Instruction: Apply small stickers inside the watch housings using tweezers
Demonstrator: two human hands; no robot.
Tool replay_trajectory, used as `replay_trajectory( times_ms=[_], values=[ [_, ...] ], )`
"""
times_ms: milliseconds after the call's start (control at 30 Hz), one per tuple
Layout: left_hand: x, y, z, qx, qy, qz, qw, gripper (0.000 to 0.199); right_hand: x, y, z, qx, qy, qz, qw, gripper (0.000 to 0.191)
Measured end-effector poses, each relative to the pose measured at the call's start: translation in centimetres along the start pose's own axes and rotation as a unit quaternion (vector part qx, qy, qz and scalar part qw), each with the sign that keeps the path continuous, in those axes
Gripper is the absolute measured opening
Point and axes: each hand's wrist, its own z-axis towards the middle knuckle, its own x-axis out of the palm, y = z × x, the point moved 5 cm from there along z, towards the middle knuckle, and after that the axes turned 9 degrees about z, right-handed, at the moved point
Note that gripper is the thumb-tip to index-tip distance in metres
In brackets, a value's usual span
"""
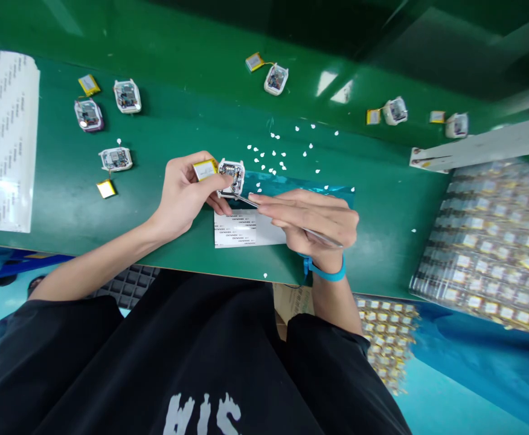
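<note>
My left hand (pixel 185 190) is closed around a white smartwatch case (pixel 232 179) with its circuit board exposed. A yellow-edged battery pack (pixel 205 170) rests against the same hand, just left of the case. In my right hand (pixel 314 220) is a pair of metal tweezers (pixel 321 237), whose tip reaches the lower edge of the case. Whether the tip grips anything is too small to tell. Under both hands lies a white printed adhesive sheet (pixel 241 231) beside a blue film (pixel 291 184). Many small white round stickers (pixel 273 154) are scattered beyond them.
More opened watch cases with batteries lie at the left (pixel 127 96) and along the far side (pixel 276 79). A stack of printed sheets (pixel 8 139) is at the far left. Clear trays of batteries (pixel 486 241) stand at the right, below a white strip (pixel 482 145).
</note>
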Motion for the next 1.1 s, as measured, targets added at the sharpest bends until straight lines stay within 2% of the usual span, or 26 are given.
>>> replay_trajectory(
  times_ms=[233,400,533,733,867,967,1100],
  values=[
    [0.0,0.1,0.0,0.009,-0.001,0.012,1.000,0.030,0.0,0.0,-0.1,0.015,0.006,0.001,1.000,0.049],
    [0.3,0.1,-0.2,0.011,-0.017,0.023,1.000,0.012,-0.1,0.0,0.2,0.036,0.000,-0.011,0.999,0.045],
    [0.4,0.2,-0.3,0.010,-0.016,0.043,0.999,0.026,-0.2,-0.2,0.4,0.042,-0.019,-0.013,0.999,0.034],
    [0.1,0.1,-0.3,0.008,-0.035,0.021,0.999,0.023,-0.8,-0.4,0.1,0.038,-0.089,-0.007,0.995,0.024],
    [0.1,0.2,0.1,0.006,-0.034,-0.006,0.999,0.021,-1.3,-0.7,0.0,0.024,-0.143,-0.001,0.989,0.025],
    [0.1,0.3,0.3,0.001,-0.034,-0.023,0.999,0.025,-1.1,-0.8,0.1,0.005,-0.146,-0.014,0.989,0.030],
    [0.0,0.3,0.4,-0.006,-0.033,-0.030,0.999,0.034,-1.1,-1.0,0.1,0.028,-0.142,-0.040,0.989,0.026]
  ],
)
